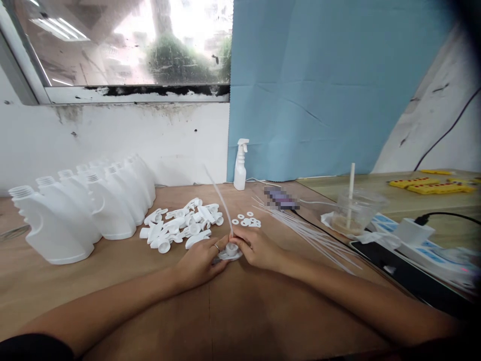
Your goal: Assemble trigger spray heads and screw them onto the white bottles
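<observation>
Near the middle of the brown table (210, 321), my left hand (203, 260) is closed around a white spray head (232, 249), seen only in part between the hands. My right hand (257, 246) meets it from the other side, thumb and fingers pinching the lower end of a thin translucent tube (221, 195). That tube rises up and leans left, its top blurred. Just behind my left hand lies a pile of white spray heads (184, 225). Several small white rings (250, 220) lie behind my right hand.
White bottles (63, 225) stand in rows at the left. An assembled spray bottle (240, 165) is at the wall. Loose tubes (315, 233), a phone (281, 198), a plastic cup with straw (351, 208), a power strip (432, 250) and yellow packs (432, 185) lie to the right.
</observation>
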